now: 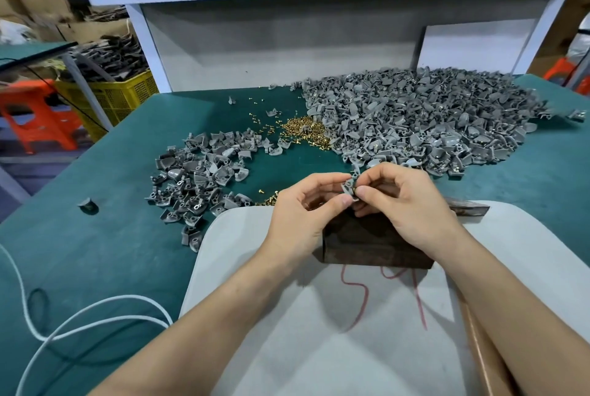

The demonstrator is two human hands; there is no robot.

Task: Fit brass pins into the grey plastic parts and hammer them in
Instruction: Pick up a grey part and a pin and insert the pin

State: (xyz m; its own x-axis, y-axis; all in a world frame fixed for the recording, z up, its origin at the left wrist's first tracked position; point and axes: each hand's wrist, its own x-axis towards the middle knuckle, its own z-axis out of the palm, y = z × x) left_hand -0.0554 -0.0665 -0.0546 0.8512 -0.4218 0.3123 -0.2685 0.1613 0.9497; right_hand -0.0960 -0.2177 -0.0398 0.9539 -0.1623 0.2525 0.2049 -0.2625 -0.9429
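Both hands meet above a dark wooden block. My left hand pinches a small grey plastic part between thumb and fingers. My right hand pinches at the same part from the right with thumb and forefinger; whether it holds a pin is hidden by the fingertips. A big heap of grey parts covers the far right of the table. A smaller heap of grey parts lies to the left. Loose brass pins lie between the heaps, and a few more brass pins lie by my left hand.
The block sits on a pale board with red marks, on the green table. A white cable loops at the near left. One stray grey part lies left. A grey shelf frame stands behind. Orange stools and a yellow crate stand beyond the left edge.
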